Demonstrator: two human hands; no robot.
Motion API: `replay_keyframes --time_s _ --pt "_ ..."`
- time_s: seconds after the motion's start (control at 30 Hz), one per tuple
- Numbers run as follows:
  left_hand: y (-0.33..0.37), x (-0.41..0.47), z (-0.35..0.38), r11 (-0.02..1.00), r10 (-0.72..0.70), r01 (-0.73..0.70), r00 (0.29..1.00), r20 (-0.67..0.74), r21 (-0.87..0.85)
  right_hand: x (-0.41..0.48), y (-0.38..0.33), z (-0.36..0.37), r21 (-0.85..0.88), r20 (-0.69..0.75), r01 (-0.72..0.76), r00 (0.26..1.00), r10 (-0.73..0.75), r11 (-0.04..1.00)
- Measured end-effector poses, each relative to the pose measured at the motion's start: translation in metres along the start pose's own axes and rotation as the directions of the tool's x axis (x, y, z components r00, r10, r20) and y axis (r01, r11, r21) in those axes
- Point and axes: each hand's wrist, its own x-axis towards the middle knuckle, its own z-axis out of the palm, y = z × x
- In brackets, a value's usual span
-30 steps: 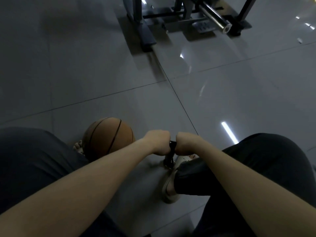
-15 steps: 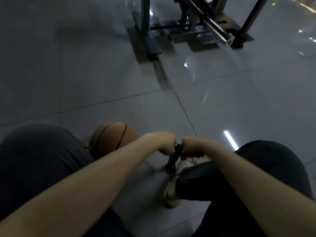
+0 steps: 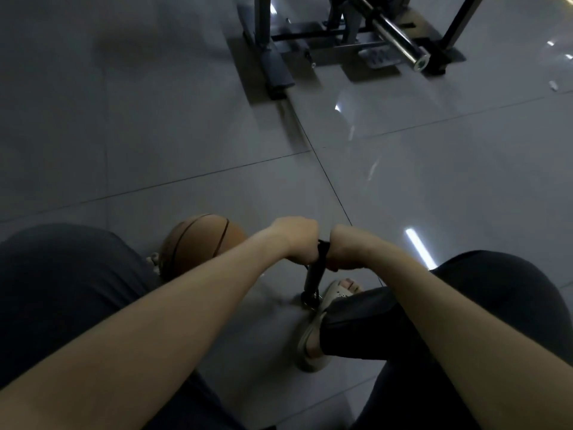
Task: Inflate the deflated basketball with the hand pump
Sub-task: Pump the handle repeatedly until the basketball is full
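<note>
An orange basketball (image 3: 198, 243) lies on the grey tiled floor by my left foot, partly hidden behind my left forearm and knee. A black hand pump (image 3: 313, 279) stands upright between my feet, its base beside my right sandal (image 3: 313, 336). My left hand (image 3: 296, 238) grips the left end of the pump's T-handle and my right hand (image 3: 345, 248) grips the right end, fists almost touching. The handle is mostly hidden inside both fists. The hose to the ball is not visible.
A metal gym rack (image 3: 350, 35) with a chrome barbell end (image 3: 418, 62) stands on the floor at the back. My two dark-trousered knees flank the pump. Bright light strips reflect off the glossy tiles on the right.
Both hands have risen with the handle, so more of the pump's shaft shows below my fists. The view has tilted slightly down and the ball appears shifted right.
</note>
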Motion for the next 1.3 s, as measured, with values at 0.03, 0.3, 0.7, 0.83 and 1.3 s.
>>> replay_keyframes --time_s 0.03,0.3,0.7,0.83,1.3 --pt "-0.001 0.002 0.008 1.000 -0.001 0.001 1.000 0.003 0.002 0.005 0.003 0.008 -0.007 -0.006 0.000 1.000 0.000 1.000" --pt "-0.008 0.011 0.070 1.000 -0.017 0.018 1.000 0.024 -0.009 0.030 0.012 0.061 -0.077 0.016 0.015 1.000 -0.014 0.997" --pt "0.007 -0.008 0.016 0.998 0.060 -0.054 0.985 0.159 -0.043 -0.004 0.010 0.015 -0.004 0.169 0.010 0.986 -0.009 1.000" --pt "0.004 -0.026 -0.056 0.973 0.070 -0.061 0.997 0.031 -0.223 -0.034 0.005 -0.064 0.098 0.083 0.032 0.996 -0.040 0.995" --pt "-0.007 0.009 0.036 0.999 0.006 -0.008 1.000 -0.026 -0.051 0.025 0.011 0.024 -0.021 0.030 0.016 0.999 -0.016 1.000"
